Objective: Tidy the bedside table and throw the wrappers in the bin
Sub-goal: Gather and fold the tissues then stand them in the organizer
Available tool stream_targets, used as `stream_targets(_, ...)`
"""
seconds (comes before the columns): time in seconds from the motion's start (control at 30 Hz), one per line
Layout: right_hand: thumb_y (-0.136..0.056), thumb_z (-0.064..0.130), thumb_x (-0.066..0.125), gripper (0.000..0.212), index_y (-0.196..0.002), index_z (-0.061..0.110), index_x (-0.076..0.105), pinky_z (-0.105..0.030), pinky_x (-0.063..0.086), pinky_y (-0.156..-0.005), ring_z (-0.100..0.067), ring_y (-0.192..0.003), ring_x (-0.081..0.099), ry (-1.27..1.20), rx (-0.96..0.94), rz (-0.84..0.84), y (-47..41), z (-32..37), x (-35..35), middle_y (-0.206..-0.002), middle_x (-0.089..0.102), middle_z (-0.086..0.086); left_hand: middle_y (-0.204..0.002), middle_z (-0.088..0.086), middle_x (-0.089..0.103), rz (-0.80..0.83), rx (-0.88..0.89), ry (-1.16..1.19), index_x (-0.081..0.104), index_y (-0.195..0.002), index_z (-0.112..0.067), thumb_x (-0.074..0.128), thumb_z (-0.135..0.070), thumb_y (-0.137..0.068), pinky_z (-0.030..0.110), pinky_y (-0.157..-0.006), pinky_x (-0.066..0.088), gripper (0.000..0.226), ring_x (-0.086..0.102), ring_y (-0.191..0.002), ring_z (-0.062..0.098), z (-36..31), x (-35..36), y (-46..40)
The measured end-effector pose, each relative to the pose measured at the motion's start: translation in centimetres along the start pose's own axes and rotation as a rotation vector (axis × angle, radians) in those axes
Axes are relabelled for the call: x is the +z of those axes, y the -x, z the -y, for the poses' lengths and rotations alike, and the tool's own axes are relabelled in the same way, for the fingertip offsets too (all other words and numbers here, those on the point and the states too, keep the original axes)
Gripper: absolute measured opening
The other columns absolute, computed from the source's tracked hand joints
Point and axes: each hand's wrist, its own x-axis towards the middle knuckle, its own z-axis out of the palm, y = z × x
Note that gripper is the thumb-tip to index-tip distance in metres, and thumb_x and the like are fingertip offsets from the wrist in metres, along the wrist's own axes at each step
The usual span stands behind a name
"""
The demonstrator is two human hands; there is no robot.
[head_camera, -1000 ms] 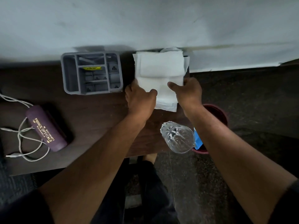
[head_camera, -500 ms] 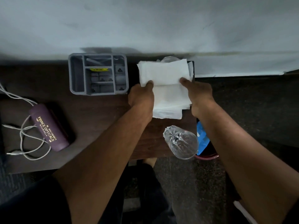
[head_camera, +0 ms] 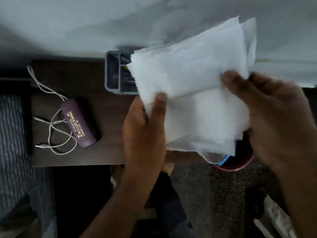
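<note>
A stack of white paper napkins is held up in the air between both hands, close to the camera. My left hand grips its left edge with the thumb on top. My right hand pinches its right side, thumb over the fold. The napkins hide most of the grey organiser at the back of the dark wooden bedside table. Below the napkins, the rim of a clear glass and the red bin with something blue inside peek out.
A purple spectacle case lies on the table's left part with a white cable looped around it. A striped bed edge is at far left. A white wall runs behind the table; dark floor lies to the right.
Both hands have lifted the napkin stack off the table's back right corner and brought it up toward the camera. The view has shifted, so table items appear further right.
</note>
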Motion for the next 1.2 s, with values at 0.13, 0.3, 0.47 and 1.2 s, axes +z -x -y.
stream_targets(0.13,-0.083,0.048,0.074,0.053,-0.096,-0.003,0.067,-0.055,0.051,-0.054,-0.040,-0.063,0.063,0.070,0.016,0.108,3.9,-1.8,4.5,-0.090,0.068,-0.035,-0.095,-0.003,0.081,0.018,-0.151,0.062,0.076,-0.101,-0.031,0.064,-0.047,-0.087,0.049,-0.075,0.060,0.024,0.076,-0.087,0.023,0.8,-6.3,0.2)
stream_targets(0.3,-0.092,0.033,0.074,0.045,-0.080,-0.008,0.060,-0.032,0.037,-0.055,-0.021,-0.059,0.043,0.048,0.190,0.109,5.4,-7.7,9.6,-0.069,0.057,-0.028,-0.093,0.003,0.079,0.036,-0.320,-0.067,0.074,-0.099,-0.018,0.072,-0.034,-0.091,0.047,-0.082,0.063,0.018,0.075,-0.090,0.025,6.5,-11.3,-0.4)
stream_targets(0.47,-0.092,0.033,0.071,0.043,-0.063,0.016,0.045,-0.033,0.027,-0.054,-0.011,-0.054,0.030,0.243,0.278,0.111,3.2,-14.1,13.0,-0.055,0.036,0.004,-0.093,0.001,0.071,0.032,-0.291,-0.305,0.069,-0.100,-0.013,0.065,-0.028,-0.098,0.025,-0.071,0.050,0.016,0.064,-0.081,0.013,12.3,-11.6,-3.0)
stream_targets(1.2,-0.089,0.018,0.076,0.044,-0.131,0.015,0.066,-0.043,0.058,-0.087,-0.032,-0.114,0.058,0.998,-0.333,0.140,-1.1,-16.6,15.2,-0.121,0.055,-0.014,-0.135,0.005,0.056,0.056,0.197,-0.723,0.055,-0.142,-0.016,0.071,-0.017,-0.092,0.047,-0.100,0.053,0.052,0.058,-0.122,0.026,13.1,-12.3,-4.2)
